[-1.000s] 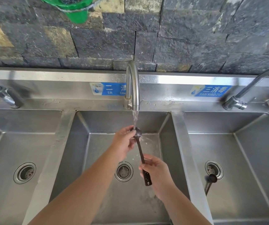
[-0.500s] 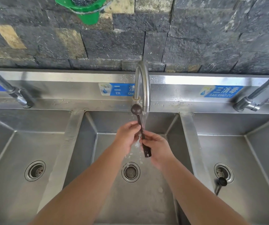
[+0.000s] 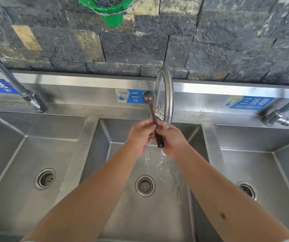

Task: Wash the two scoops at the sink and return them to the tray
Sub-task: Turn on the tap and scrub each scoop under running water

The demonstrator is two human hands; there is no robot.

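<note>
scoop (image 3: 148, 97) | dark brown, upright (bowl up) | over middle sink (image 3: 195, 127)

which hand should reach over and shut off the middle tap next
Right, probably. The right hand sits directly under the middle tap spout beside its base; the left hand is farther left, gripping the scoop.

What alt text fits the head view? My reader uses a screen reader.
Both hands, left hand and right hand, grip a dark scoop by its handle, bowl up, beside water running from the faucet into the middle sink basin. Steel basins flank it below a dark stone wall.
</note>
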